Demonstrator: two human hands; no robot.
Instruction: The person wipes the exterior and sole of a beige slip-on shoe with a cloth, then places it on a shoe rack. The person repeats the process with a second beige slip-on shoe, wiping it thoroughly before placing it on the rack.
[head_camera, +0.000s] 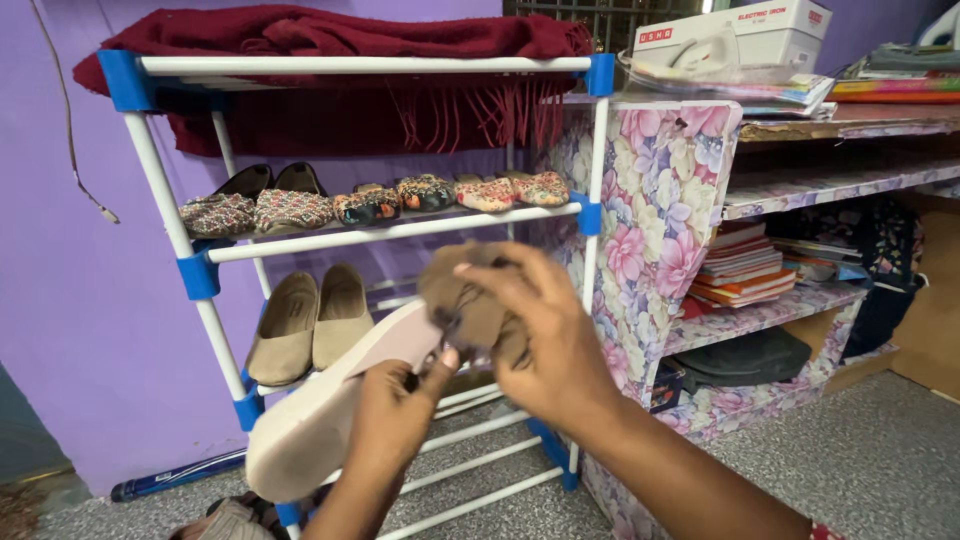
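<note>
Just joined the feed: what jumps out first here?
Centre frame, the left hand holds a beige shoe sole-up while the right hand presses a brown cloth against it. Behind stands a white-and-blue shoe rack against a purple wall, patterned flats on its shelf and a maroon blanket draped on top.

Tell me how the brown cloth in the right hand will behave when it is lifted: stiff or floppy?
Probably floppy: the brown cloth bunches and folds under the right hand. It looks light, since a few fingers hold it. It likely will not slip, as it drapes against the shoe.
</note>
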